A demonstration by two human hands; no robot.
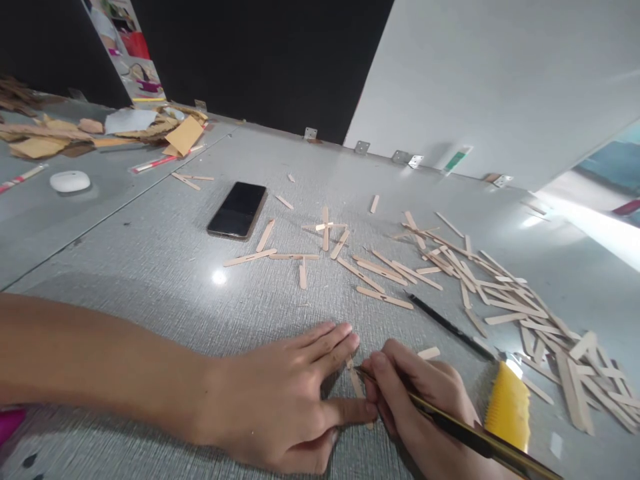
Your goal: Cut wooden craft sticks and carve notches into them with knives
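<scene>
Head view: stick [355,382] partly hidden

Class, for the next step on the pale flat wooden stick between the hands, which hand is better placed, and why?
Probably the right hand: it grips the slim black-and-gold pen-like tool, whose tip is at the pale flat wooden stick. The left hand lies over part of that stick, seemingly steadying it.

Gray table [150,240] is lying under the fingers [331,340]; black panel [260,60] and white panel [490,73] are standing beyond them; light spot [219,277] is gleaming forward-left.
</scene>
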